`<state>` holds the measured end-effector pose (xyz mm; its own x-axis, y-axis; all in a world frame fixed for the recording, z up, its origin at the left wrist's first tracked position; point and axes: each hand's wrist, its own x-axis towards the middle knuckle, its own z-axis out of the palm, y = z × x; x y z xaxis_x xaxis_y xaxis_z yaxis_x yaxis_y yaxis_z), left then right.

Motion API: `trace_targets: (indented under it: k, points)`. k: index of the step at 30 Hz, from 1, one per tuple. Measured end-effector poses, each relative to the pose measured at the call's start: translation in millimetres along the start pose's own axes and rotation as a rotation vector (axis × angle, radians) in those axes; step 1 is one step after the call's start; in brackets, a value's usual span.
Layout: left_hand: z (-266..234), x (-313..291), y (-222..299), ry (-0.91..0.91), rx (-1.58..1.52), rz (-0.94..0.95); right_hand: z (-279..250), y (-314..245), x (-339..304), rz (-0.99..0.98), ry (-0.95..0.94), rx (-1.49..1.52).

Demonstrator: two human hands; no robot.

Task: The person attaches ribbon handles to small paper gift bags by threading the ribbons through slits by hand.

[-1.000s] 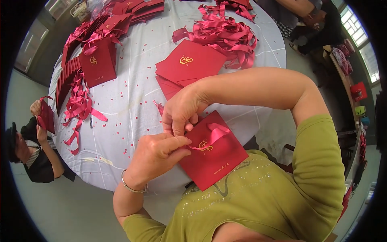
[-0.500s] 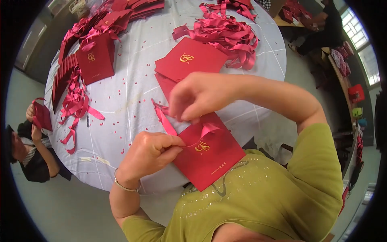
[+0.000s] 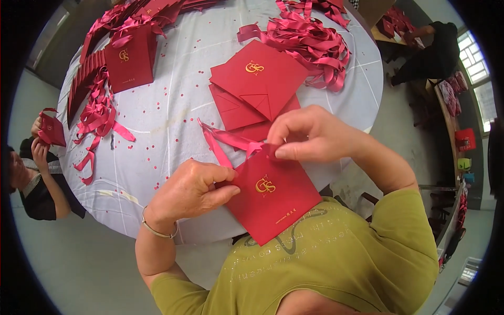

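A red paper gift bag [image 3: 270,191] with a gold emblem lies flat at the near table edge, against my green shirt. Over its upper left edge, my left hand [image 3: 202,189] is closed in a pinch; whatever is between its fingertips is too small to make out. My right hand [image 3: 315,137] pinches a pink-red ribbon [image 3: 255,147] at the bag's top edge. A tail of that ribbon loops left across the tablecloth toward my left hand. Just beyond my right hand lie stacked red bags [image 3: 257,73], the top one turned at an angle.
A heap of loose ribbons [image 3: 310,47] lies at the far right of the round table [image 3: 178,79]. Rows of red bags [image 3: 131,60] and more ribbons [image 3: 97,126] are at the left. At the left edge, a person [image 3: 44,181] holds a small red bag; another person [image 3: 433,50] stands far right.
My right hand has moved right and down, uncovering the stacked bags and the ribbon at the bag's top. The thin thread seen at my left fingertips no longer shows clearly.
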<state>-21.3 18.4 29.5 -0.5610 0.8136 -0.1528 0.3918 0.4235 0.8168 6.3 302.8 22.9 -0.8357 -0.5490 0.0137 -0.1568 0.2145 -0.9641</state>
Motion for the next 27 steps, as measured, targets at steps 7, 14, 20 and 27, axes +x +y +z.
trace_targets:
  k: [7, 14, 20, 27]
  points:
    - [-5.9, -1.3, -1.9, -0.070, -0.068, 0.027, -1.5, -10.1, 29.7, 0.284, -0.109, 0.316]
    - [-8.0, -1.7, -12.3, -0.117, -0.075, 0.035, 5.3, -8.7, 43.0, 0.258, -0.161, 0.207]
    - [-11.2, 0.0, -8.6, -0.141, -0.284, -0.126, -18.2, -3.8, 39.9, 0.301, -0.368, 0.391]
    - [-10.6, 0.2, -8.9, -0.134, -0.330, -0.161, -20.1, 13.9, 42.9, 0.210, -0.550, 0.621]
